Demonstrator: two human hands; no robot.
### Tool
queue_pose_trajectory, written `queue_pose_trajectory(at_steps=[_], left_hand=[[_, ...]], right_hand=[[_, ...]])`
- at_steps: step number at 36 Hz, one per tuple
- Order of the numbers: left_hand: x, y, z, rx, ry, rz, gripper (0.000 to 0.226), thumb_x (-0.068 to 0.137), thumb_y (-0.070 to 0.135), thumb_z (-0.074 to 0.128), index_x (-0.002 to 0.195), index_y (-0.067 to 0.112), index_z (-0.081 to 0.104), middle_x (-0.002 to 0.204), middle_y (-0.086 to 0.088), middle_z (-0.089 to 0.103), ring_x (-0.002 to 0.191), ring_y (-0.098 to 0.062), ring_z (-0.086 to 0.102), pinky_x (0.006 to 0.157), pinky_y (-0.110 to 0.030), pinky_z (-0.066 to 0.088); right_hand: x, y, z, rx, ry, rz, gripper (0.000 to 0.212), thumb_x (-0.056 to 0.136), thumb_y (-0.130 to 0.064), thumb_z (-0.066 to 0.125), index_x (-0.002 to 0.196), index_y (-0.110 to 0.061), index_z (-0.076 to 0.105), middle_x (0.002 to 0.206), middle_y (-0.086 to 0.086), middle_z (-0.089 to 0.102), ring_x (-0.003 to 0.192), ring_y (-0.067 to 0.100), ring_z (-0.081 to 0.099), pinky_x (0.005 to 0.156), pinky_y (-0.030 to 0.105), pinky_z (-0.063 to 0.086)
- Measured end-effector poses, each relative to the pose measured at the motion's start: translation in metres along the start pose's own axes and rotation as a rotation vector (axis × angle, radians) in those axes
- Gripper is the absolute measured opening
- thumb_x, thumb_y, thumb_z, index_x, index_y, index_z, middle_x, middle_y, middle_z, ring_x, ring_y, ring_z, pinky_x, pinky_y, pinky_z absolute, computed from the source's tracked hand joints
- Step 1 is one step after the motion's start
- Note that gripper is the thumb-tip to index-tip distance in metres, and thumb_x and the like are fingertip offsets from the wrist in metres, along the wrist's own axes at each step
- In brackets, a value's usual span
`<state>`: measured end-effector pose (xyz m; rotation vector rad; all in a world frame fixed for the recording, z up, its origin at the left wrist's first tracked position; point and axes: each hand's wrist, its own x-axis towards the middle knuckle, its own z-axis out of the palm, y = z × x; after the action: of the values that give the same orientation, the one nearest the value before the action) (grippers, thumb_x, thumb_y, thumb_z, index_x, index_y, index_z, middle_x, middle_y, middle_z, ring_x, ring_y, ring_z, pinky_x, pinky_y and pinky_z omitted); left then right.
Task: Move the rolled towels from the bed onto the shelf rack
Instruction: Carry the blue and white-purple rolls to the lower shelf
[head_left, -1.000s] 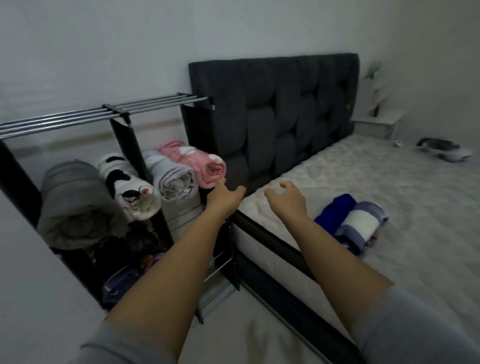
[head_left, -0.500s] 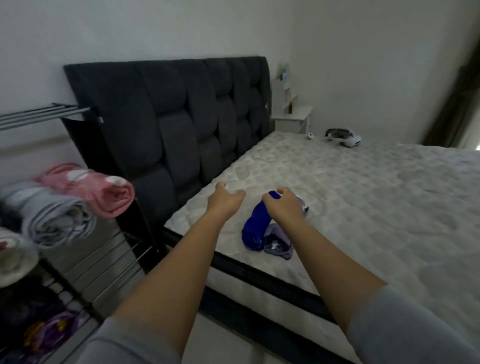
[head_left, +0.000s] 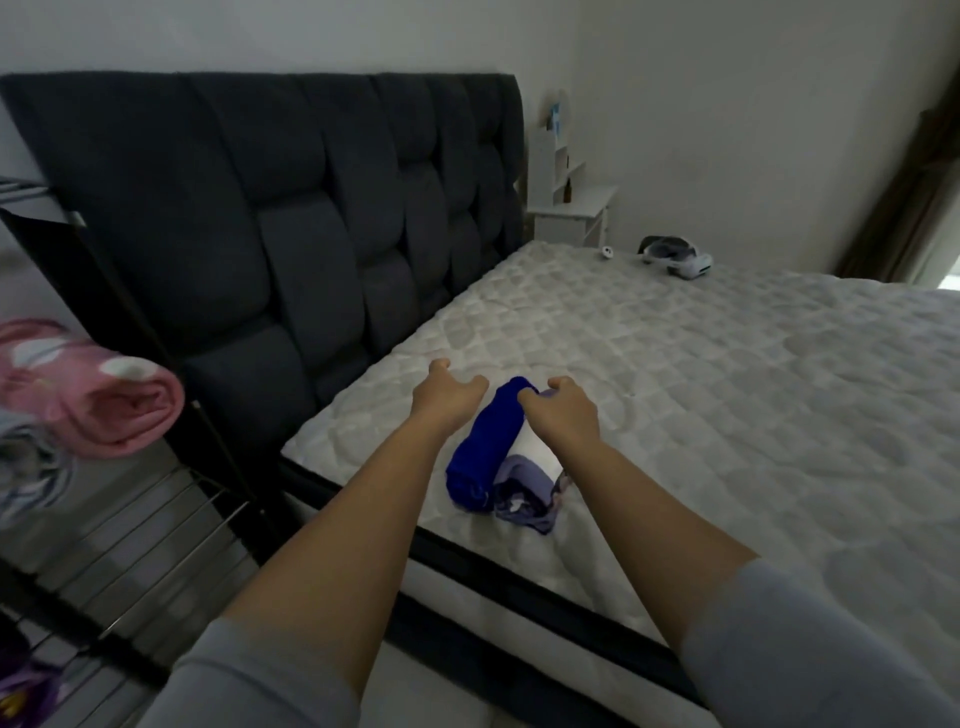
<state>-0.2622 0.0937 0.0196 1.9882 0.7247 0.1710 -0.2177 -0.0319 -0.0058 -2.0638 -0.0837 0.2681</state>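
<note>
As view swung bedward, hands (head_left: 563, 415) nearer blue towel (head_left: 485, 447), empty.

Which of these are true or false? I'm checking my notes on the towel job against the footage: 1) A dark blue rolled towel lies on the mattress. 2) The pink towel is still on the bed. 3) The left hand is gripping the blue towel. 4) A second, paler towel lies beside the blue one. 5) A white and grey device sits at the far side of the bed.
1) True: the dark blue rolled towel lies on the mattress.
2) False: the pink towel is on the shelf rack.
3) False: the left hand is open and apart from it; the right hand is at its far end.
4) True: the paler towel touches it.
5) True: the device.
</note>
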Motion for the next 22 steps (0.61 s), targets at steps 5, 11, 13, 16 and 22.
queue_pose_trajectory(at_steps=[5, 11, 13, 16, 22], left_hand=[[0.028, -0.006, 0.005, 0.021, -0.032, -0.016, 0.071, 0.094, 0.036, 0.053, 0.153, 0.015, 0.019, 0.148, -0.012, 0.039, 0.129, -0.029, 0.045, 0.093, -0.027, 0.039], [0.065, -0.014, 0.004, 0.046, -0.101, -0.005, 0.070, 0.095, 0.033, 0.053, 0.153, 0.014, 0.019, 0.148, -0.011, 0.039, 0.129, -0.027, 0.045, 0.086, -0.024, 0.036], [0.081, -0.017, 0.001, 0.057, -0.133, 0.003, 0.070, 0.094, 0.033, 0.054, 0.152, 0.014, 0.020, 0.148, -0.012, 0.039, 0.129, -0.027, 0.045, 0.088, -0.025, 0.037], [0.104, -0.019, -0.002, 0.068, -0.177, 0.020, 0.070, 0.094, 0.032, 0.054, 0.152, 0.014, 0.019, 0.147, -0.012, 0.040, 0.127, -0.027, 0.046, 0.083, -0.023, 0.034], [0.150, -0.027, -0.007, 0.119, -0.256, 0.048, 0.073, 0.094, 0.034, 0.054, 0.154, 0.014, 0.017, 0.147, -0.012, 0.041, 0.127, -0.027, 0.047, 0.087, -0.024, 0.038]], right_hand=[[0.020, 0.006, 0.010, -0.046, 0.032, 0.070, 0.067, 0.083, -0.042, 0.054, 0.144, -0.017, 0.041, 0.120, 0.009, 0.061, 0.096, 0.024, 0.061, 0.089, 0.038, 0.053], [0.050, 0.009, 0.029, -0.009, 0.070, 0.142, 0.063, 0.076, -0.043, 0.055, 0.134, -0.017, 0.050, 0.103, 0.005, 0.063, 0.092, 0.025, 0.063, 0.083, 0.038, 0.055], [0.062, 0.009, 0.039, 0.004, 0.098, 0.156, 0.062, 0.073, -0.044, 0.055, 0.128, -0.017, 0.055, 0.099, 0.004, 0.064, 0.089, 0.025, 0.065, 0.080, 0.037, 0.056], [0.082, 0.013, 0.055, 0.005, 0.136, 0.169, 0.053, 0.063, -0.047, 0.053, 0.107, -0.019, 0.065, 0.095, 0.005, 0.070, 0.081, 0.023, 0.066, 0.075, 0.037, 0.058], [0.119, 0.017, 0.084, 0.006, 0.176, 0.218, 0.040, 0.054, -0.051, 0.050, 0.073, -0.018, 0.061, 0.071, 0.002, 0.063, 0.064, 0.018, 0.058, 0.061, 0.027, 0.046]])
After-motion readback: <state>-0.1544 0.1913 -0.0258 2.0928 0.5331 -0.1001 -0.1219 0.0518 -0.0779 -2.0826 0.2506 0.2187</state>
